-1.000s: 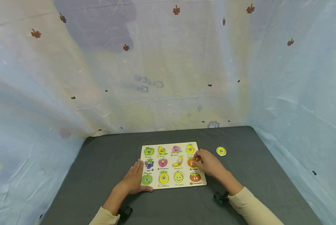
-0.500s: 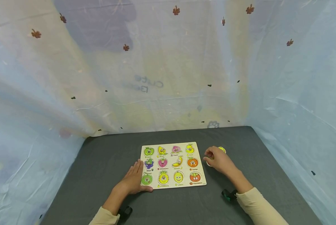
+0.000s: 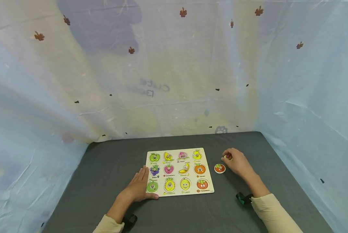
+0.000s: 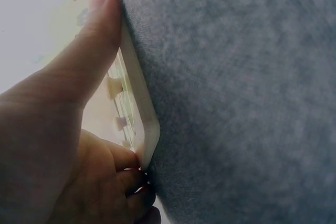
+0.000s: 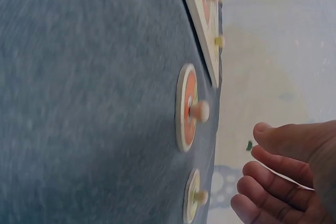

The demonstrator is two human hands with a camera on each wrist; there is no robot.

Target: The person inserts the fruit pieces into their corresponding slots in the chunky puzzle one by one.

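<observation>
My left hand (image 3: 138,185) rests along the left edge of a fruit peg puzzle board (image 3: 176,193). Its fingers lie straight by the side, and the thumb (image 4: 100,30) is on the near edge. My right hand (image 3: 237,161) is in the air right of the board with fingers bent loosely and nothing held. Below it a round yellow puzzle piece (image 5: 192,195) lies on the table, mostly hidden by the hand in the head view. A round orange-red puzzle piece (image 3: 219,168) with a wooden knob (image 5: 200,111) lies between the board and this hand.
A dark grey cloth covers the table (image 3: 185,213). Pale printed curtains (image 3: 174,74) hang behind it and at both sides. Several small knobs stand up from the board. A dark strap (image 3: 243,198) shows at the right wrist.
The right hand has gone from the board's right side to above the yellow piece. The orange-red piece now lies on the table, let go. The left hand has stayed put.
</observation>
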